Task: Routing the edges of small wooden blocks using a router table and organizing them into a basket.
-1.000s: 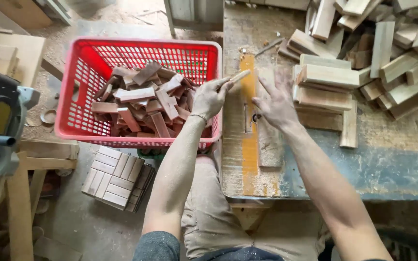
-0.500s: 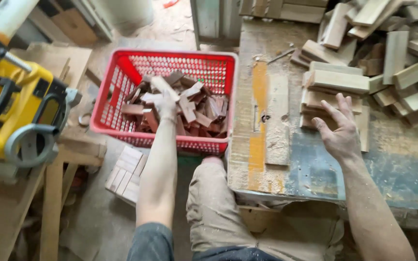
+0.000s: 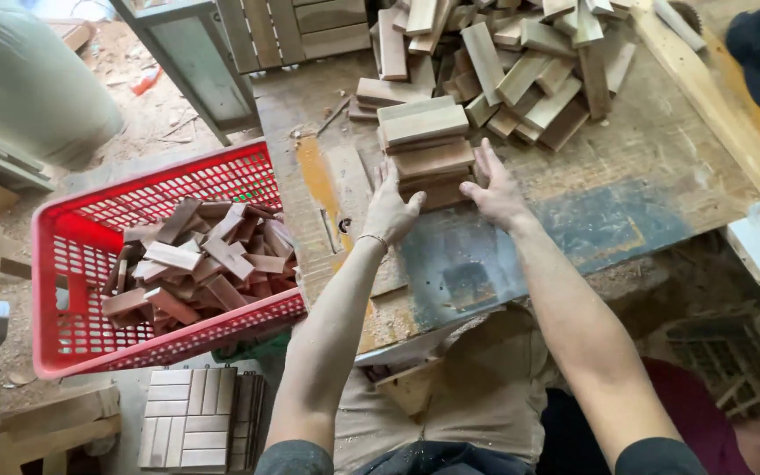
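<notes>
My left hand (image 3: pixel 390 209) and right hand (image 3: pixel 496 192) press flat against either side of a stack of smooth rectangular wooden blocks (image 3: pixel 427 149), my grip clamped on it from both flanks. The stack rests on the worn, dusty surface (image 3: pixel 644 167), just before a loose heap of offcuts (image 3: pixel 529 62), with a red perforated plastic crate (image 3: pixel 72 264) of reddish blocks left of it

Both forearms bare to above the elbow. Dark grey short sleeves (image 3: pixel 296 457) at the upper arms. Thin bracelet (image 3: pixel 371 237) around the left wrist. Khaki trousers (image 3: pixel 477 396), dusty, over the knees. Left hand (image 3: pixel 390 211) and right hand (image 3: pixel 496 193) ungloved.
</notes>
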